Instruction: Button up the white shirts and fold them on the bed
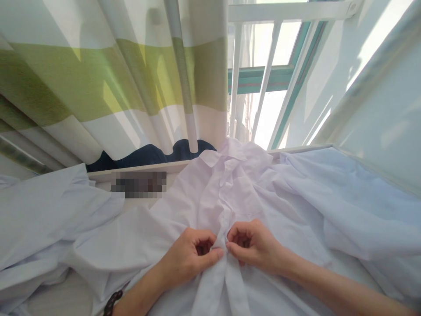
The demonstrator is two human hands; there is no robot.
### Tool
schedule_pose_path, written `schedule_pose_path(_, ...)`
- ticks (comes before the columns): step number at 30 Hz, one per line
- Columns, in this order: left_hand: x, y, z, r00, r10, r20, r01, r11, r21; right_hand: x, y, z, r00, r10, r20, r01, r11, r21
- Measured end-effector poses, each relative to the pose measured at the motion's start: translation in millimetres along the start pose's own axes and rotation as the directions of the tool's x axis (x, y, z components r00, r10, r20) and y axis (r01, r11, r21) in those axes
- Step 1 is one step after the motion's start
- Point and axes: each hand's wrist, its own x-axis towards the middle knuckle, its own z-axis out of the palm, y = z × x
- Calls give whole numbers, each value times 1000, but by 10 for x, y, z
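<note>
Shirt is laid out, collar at far end; front strip is pinched, thumb to forefinger, by left hand and right hand, side by side.

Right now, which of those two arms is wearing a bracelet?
The left arm: a dark bracelet sits on it, behind the left hand. The right arm, behind the right hand, shows only bare skin.
</note>
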Motion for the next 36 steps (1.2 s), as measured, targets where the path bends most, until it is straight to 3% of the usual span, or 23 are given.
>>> schedule_pose_path(3, 8, 49, 22, 999, -7, -32, 10, 997, 78, -5, -12, -12, 999, 10, 31, -11, 999, 38)
schedule_pose_path(14, 17, 80, 68, 993, 7, -118, 4, 996, 90, 1, -2, -25, 1000, -13, 14, 12, 998, 67)
schedule_pose_path(21, 19, 68, 47, 999, -16, -46, 20, 996, 82, -8, 23, -41, 995, -62, 81, 64, 998, -20)
schedule_pose_path(27, 44, -51, 107, 980, 5, -199, -25, 995, -96, 10, 10, -35, 996, -54, 77, 55, 998, -22)
schedule_pose_path(29, 36, -75, 112, 978, 41, -205, -67, 990, -125, 12, 1, -31, 996, -57, 69, 58, 998, -14)
schedule_pose_path(36, -23, -55, 57, 981, 151, -125, -144, 988, 61, -5, -24, -31, 999, -17, 43, 16, 999, 31)
